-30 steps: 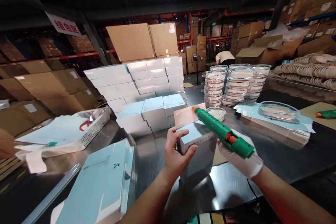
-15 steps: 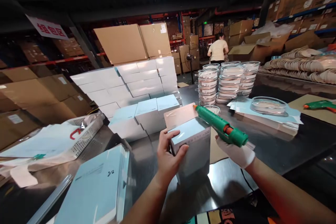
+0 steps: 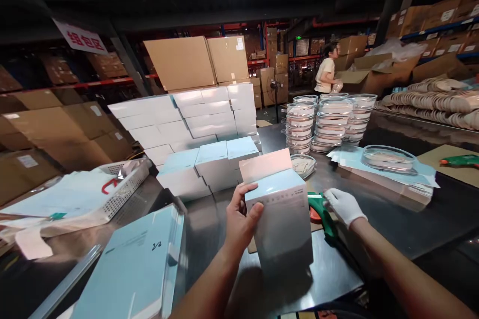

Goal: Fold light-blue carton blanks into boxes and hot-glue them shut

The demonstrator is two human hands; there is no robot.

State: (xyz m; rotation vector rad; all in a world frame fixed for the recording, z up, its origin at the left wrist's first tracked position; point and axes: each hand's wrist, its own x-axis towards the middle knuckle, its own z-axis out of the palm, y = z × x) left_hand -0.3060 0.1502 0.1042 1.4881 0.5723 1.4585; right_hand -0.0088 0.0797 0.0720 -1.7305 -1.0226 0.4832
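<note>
My left hand (image 3: 243,217) grips a white carton (image 3: 284,224) by its top left edge, thumb on the near face and fingers over the top. The carton stands upright with its top flap (image 3: 266,165) raised at the back. Just right of the carton lies a green hot glue gun (image 3: 328,224), its front part hidden behind the box. Beside the gun is my right hand (image 3: 345,207) in a white glove, fingers loosely stretched toward it and holding nothing visible.
Stacked white cartons (image 3: 209,119) stand behind on the left. Clear oval containers (image 3: 333,122) are piled at the back right, one on blue sheets (image 3: 426,174). Flat blue cartons (image 3: 127,259) and a white basket (image 3: 127,189) are at left. A co-worker (image 3: 326,72) stands far back.
The glue gun has come down from the flap to beside the carton, and my right hand has let go of it. My left hand keeps its grip. The co-worker has turned sideways.
</note>
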